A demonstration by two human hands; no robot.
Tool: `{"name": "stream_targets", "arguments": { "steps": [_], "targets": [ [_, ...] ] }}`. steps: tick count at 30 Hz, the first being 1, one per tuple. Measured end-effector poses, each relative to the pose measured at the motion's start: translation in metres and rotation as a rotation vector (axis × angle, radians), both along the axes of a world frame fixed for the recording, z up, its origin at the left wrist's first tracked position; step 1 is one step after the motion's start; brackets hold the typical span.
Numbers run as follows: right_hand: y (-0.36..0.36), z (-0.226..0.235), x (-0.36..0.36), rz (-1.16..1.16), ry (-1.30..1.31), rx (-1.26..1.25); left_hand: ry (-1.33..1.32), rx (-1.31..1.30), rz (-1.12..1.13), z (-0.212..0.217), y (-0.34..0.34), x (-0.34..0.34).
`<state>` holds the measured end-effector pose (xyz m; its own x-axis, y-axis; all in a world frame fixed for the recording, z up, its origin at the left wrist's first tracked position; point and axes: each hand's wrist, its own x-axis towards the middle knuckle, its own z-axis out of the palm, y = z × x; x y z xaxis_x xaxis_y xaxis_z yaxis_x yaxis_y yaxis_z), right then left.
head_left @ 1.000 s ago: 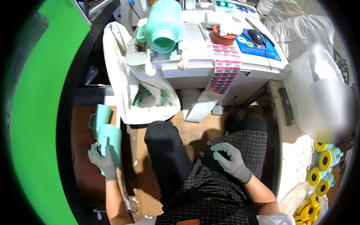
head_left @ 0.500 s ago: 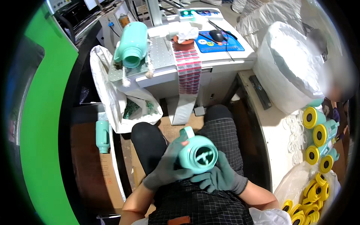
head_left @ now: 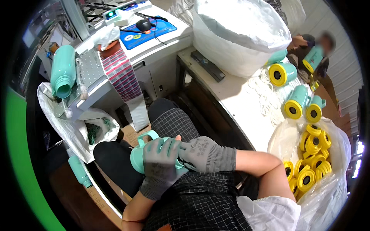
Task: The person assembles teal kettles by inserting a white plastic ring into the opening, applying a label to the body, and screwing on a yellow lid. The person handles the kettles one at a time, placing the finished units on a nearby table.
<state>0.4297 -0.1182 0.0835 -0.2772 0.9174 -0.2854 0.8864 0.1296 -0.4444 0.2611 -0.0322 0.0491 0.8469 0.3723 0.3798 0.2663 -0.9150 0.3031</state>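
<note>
A mint-green plastic jug [head_left: 137, 159] lies on its side over my lap, its loop handle [head_left: 148, 135] pointing up and away from me. My left hand [head_left: 160, 163], in a grey glove, is wrapped round the jug's body. At the mouth end, my gloved right hand [head_left: 202, 154] has its fingers curled in and pressed close together. The mouth is hidden behind both hands, and whatever the right fingers grip cannot be seen.
Another mint jug [head_left: 63, 71] rests on the perforated bench plate at the left. On the right table stand a white sack [head_left: 239, 42], white cords [head_left: 264, 96] and jugs with yellow ends [head_left: 283, 74]. Yellow lids [head_left: 306, 179] fill a clear bag. Beyond, another person [head_left: 308, 48] holds a jug.
The view has swung right. The jug has turned from mouth toward me to lying crosswise. My right hand has moved from under the jug to its mouth end.
</note>
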Motion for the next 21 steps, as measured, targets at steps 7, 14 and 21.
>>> {"name": "stream_targets", "arguments": {
  "steps": [7, 14, 21],
  "targets": [
    [-0.014, -0.024, -0.004, 0.018, 0.066, 0.579, 0.033, -0.126, -0.092, -0.003, 0.018, -0.012],
    [0.019, -0.005, -0.025, -0.982, 0.583, 1.255, -0.396, -0.400, 0.059, 0.023, 0.063, -0.115],
    [0.190, -0.035, -0.102, -0.383, 0.731, 0.868, -0.166, -0.501, 0.049, 0.049, 0.010, -0.106]
  ]
}}
